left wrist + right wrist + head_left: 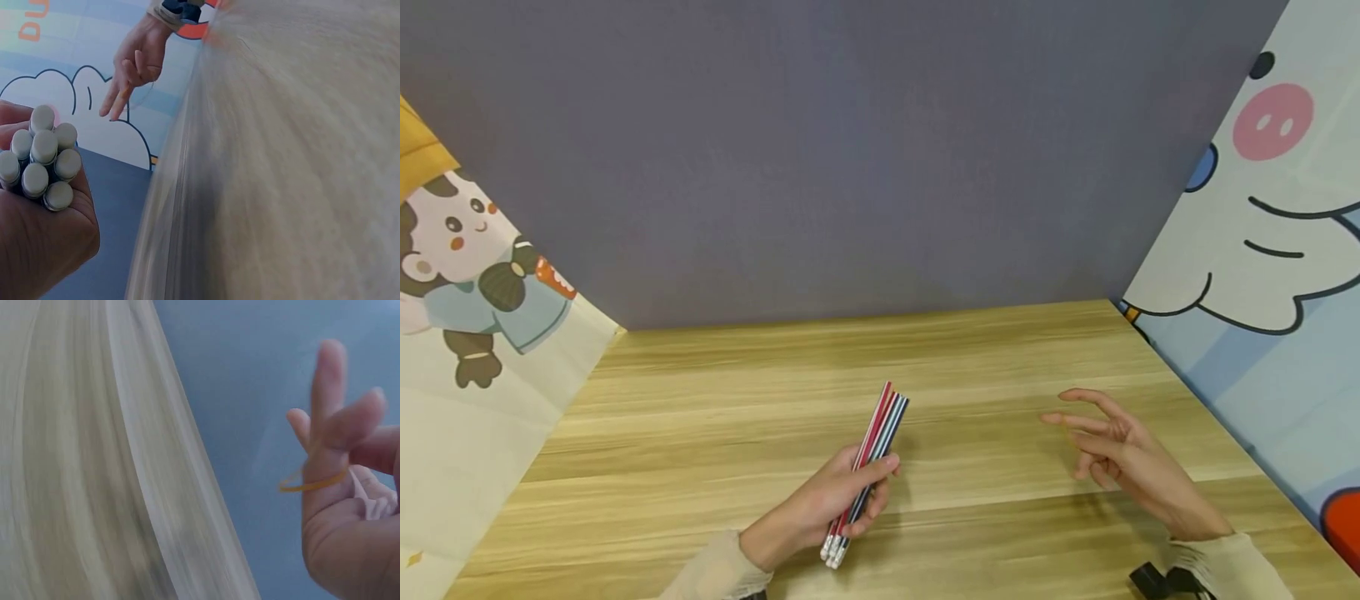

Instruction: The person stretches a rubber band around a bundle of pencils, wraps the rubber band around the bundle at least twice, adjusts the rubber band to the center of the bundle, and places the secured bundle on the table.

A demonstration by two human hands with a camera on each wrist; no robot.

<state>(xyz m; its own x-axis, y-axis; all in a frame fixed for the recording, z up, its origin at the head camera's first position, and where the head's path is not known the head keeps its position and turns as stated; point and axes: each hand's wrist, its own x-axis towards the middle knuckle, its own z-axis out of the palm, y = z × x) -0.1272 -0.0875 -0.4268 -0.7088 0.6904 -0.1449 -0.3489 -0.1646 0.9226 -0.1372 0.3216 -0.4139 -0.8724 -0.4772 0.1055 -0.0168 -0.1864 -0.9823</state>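
Observation:
In the head view my left hand point(842, 496) grips a bundle of striped pencils point(877, 435), red, white and dark, tilted with their white eraser ends towards me. The left wrist view shows several of those round white ends point(44, 147) packed together in the left hand point(53, 237). Apart from the bundle, to its right, my right hand point(1131, 462) is raised with some fingers extended and others bent. A thin yellow rubber band point(315, 486) loops round part of the right hand point(356, 531) in the right wrist view.
Both hands are above a wood-grain table point(700, 417). Behind it stands a plain grey panel point(850, 167). Cartoon-printed walls flank it at the left point(475, 417) and right point(1262, 367). A small black device point(1150, 579) is by the right sleeve.

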